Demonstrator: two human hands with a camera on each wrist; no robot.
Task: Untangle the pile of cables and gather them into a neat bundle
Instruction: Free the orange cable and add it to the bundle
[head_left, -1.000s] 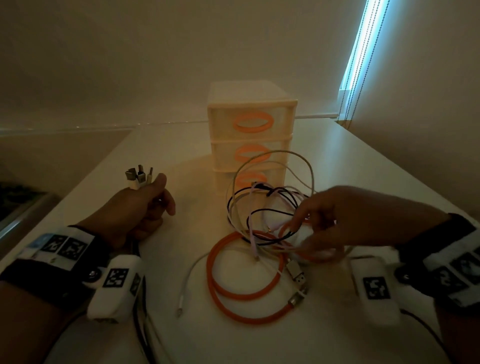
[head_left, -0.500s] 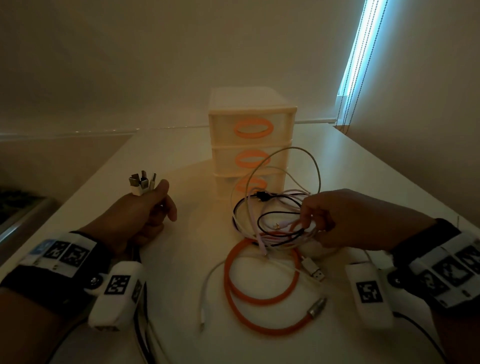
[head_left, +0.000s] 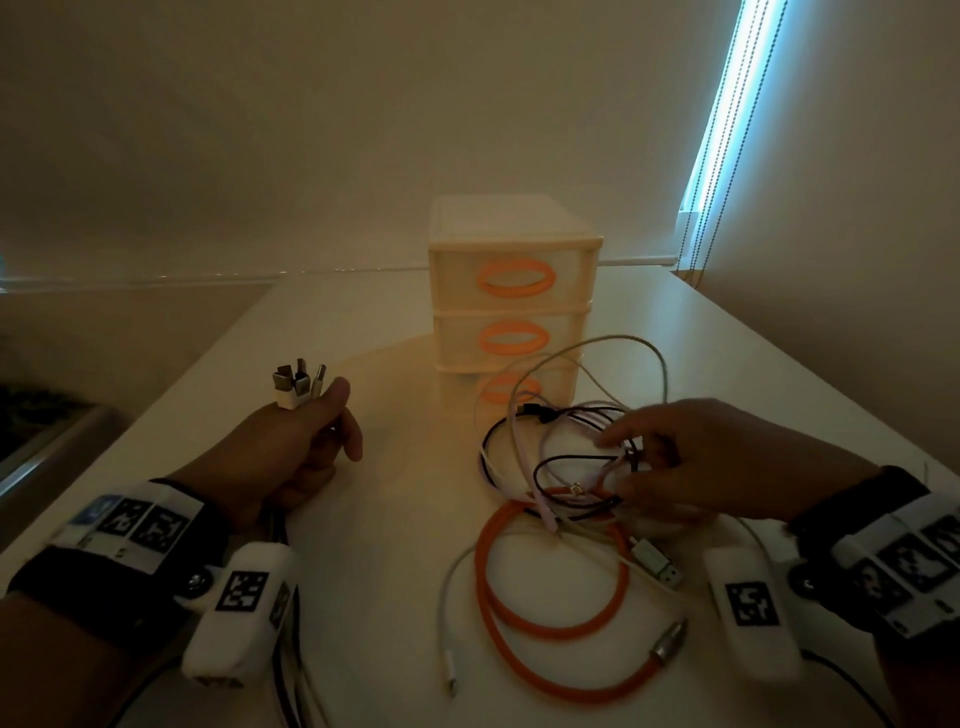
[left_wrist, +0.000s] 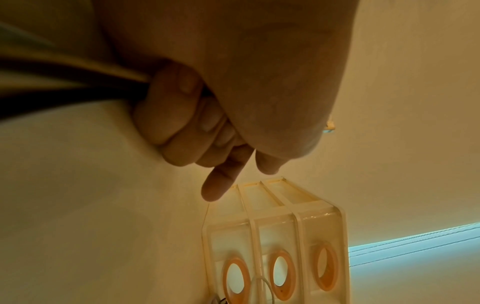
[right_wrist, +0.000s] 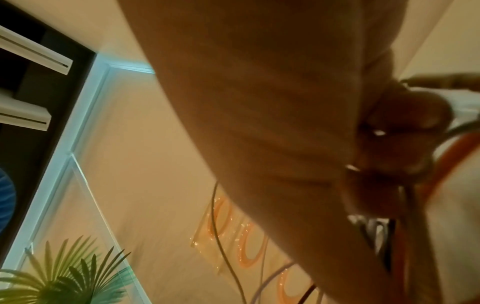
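Note:
My left hand (head_left: 332, 431) rests on the table as a fist and grips a bunch of cable ends, their plugs (head_left: 298, 384) sticking up above the thumb. The gripped cables (left_wrist: 78, 82) trail back under the wrist. My right hand (head_left: 618, 465) reaches into the tangle of thin black, white and pink cables (head_left: 550, 447) and pinches some strands between thumb and fingers (right_wrist: 405, 144). A thick orange cable (head_left: 550, 623) lies coiled just in front of the tangle, with its metal plug (head_left: 670, 642) at the right. A white USB plug (head_left: 657, 564) lies beside it.
A cream three-drawer unit (head_left: 511, 296) with orange handles stands right behind the tangle, and a cable loop arches in front of its lowest drawer. Blind cords (head_left: 711, 208) hang at the back right. The table edge (head_left: 156, 410) runs along the left. A plant (right_wrist: 64, 273) shows in the right wrist view.
My right hand has taken hold of thin strands and drawn the tangle slightly up and right. The orange coil and white plug shifted with it. My left hand stayed put.

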